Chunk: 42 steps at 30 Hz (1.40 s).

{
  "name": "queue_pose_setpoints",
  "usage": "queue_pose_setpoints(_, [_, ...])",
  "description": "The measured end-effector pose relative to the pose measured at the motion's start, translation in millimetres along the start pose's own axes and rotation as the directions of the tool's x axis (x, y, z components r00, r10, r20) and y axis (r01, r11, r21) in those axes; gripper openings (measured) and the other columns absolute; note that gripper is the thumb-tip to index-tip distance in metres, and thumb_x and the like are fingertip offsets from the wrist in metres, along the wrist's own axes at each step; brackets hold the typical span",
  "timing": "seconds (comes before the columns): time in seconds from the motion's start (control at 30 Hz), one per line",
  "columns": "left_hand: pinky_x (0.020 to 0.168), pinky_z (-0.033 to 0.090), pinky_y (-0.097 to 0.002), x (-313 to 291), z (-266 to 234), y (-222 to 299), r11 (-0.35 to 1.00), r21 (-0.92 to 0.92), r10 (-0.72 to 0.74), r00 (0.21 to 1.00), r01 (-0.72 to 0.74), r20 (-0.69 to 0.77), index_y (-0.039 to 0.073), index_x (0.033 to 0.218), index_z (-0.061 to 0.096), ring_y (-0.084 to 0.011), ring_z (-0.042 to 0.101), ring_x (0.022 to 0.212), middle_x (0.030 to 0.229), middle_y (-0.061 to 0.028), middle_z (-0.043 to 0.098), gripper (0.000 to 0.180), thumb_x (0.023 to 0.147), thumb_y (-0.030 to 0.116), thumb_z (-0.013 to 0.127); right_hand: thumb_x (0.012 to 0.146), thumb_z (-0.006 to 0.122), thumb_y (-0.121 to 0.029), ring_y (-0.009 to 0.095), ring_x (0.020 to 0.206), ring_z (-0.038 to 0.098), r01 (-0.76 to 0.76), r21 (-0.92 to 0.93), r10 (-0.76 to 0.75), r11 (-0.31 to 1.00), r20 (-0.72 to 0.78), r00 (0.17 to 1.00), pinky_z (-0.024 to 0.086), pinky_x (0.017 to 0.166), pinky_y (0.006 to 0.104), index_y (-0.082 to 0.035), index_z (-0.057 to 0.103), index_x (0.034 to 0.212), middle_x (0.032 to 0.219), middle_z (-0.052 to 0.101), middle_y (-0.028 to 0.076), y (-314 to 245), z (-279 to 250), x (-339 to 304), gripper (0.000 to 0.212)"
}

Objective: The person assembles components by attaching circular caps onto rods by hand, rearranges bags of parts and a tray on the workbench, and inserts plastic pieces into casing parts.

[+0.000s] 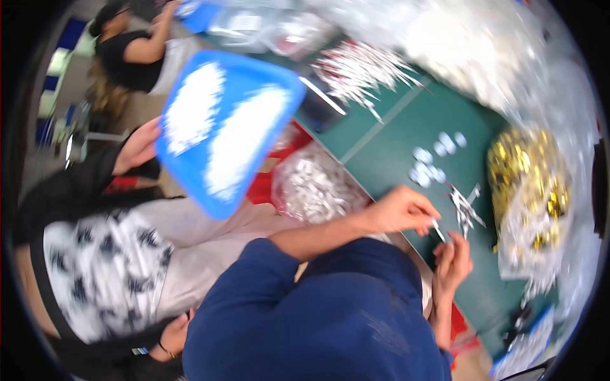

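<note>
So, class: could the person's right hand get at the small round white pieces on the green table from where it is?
Probably yes. The right hand is at the table's near edge, and the round white pieces lie just beyond it, with only bare green surface and a few thin sticks beside the path.

Assembly workshop: green worktable [406, 136], bagged parts [318, 187]

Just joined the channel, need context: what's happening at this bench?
A person in a blue top holds a thin white stick between the left hand and right hand over a green table. A small pile of similar sticks and some round white caps lie just beyond. A co-worker's hand tilts a blue plastic tray of white pieces. The picture is blurred.
</note>
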<state>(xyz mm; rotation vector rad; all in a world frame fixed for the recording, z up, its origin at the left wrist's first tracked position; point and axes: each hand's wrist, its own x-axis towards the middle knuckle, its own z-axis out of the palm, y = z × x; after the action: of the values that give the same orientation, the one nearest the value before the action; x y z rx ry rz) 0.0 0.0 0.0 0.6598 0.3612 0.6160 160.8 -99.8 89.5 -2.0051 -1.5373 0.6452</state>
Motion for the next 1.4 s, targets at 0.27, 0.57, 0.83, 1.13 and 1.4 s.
queue_pose_setpoints(0.27, [0.063,0.054,-0.0230,-19.9,-64.1,49.9,0.954,0.298,0.059,0.997,-0.043,-0.046,-0.009,0.102,0.064,-0.0126,0.066,0.070,0.082,-0.0100,0.068,0.020,0.088,0.007,0.064,0.100,0.047,-0.014,0.003,0.044,0.041,-0.036,0.643,0.028,0.765,0.023,0.999,0.028,0.041,0.0167,0.002,0.054,0.109,0.060,0.053,0.001,7.2,106.1,33.1,0.019])
queue_pose_setpoints(0.57, [0.067,0.054,-0.0233,-20.0,-54.9,46.2,0.897,0.440,0.089,0.992,-0.042,-0.087,-0.006,0.106,0.065,-0.0133,0.066,0.074,0.089,-0.0086,0.064,0.020,0.089,0.003,0.062,0.101,0.043,-0.013,0.005,0.044,0.041,-0.003,0.571,-0.016,0.821,0.029,0.999,0.033,0.041,0.0202,0.003,0.053,0.119,0.059,0.055,0.002,7.8,108.7,28.1,0.026])
queue_pose_setpoints(0.83, [0.064,0.054,-0.0256,-25.9,-48.3,30.1,0.923,0.384,0.116,0.969,-0.024,-0.218,-0.008,0.104,0.063,-0.0132,0.065,0.070,0.082,-0.0099,0.067,0.021,0.090,0.007,0.061,0.095,0.052,-0.004,0.006,0.050,0.050,0.003,0.621,0.046,0.784,-0.063,0.997,0.036,0.043,0.0185,0.002,0.053,0.092,0.068,0.061,0.006,17.6,101.7,23.4,0.007])
queue_pose_setpoints(1.13, [0.063,0.054,-0.0240,-37.4,-37.5,10.8,0.857,0.442,0.344,0.933,-0.266,-0.106,-0.007,0.104,0.064,-0.0123,0.066,0.070,0.081,-0.0084,0.067,0.020,0.090,0.006,0.062,0.097,0.051,-0.009,0.006,0.042,0.047,-0.169,0.731,0.091,0.661,0.145,0.985,0.035,0.040,0.0191,0.001,0.052,0.080,0.056,0.057,0.005,30.8,91.8,17.8,0.019])
queue_pose_setpoints(1.4, [0.072,0.054,-0.0264,-40.0,-36.3,20.1,0.969,0.244,0.106,0.964,-0.044,-0.244,-0.004,0.117,0.059,-0.0129,0.065,0.077,0.090,-0.0085,0.067,0.028,0.091,0.007,0.061,0.093,0.051,0.000,0.008,0.055,0.053,0.032,0.593,-0.040,0.804,0.000,0.999,0.043,0.051,0.0210,0.000,0.053,0.086,0.066,0.060,0.006,22.5,93.9,17.0,0.007])
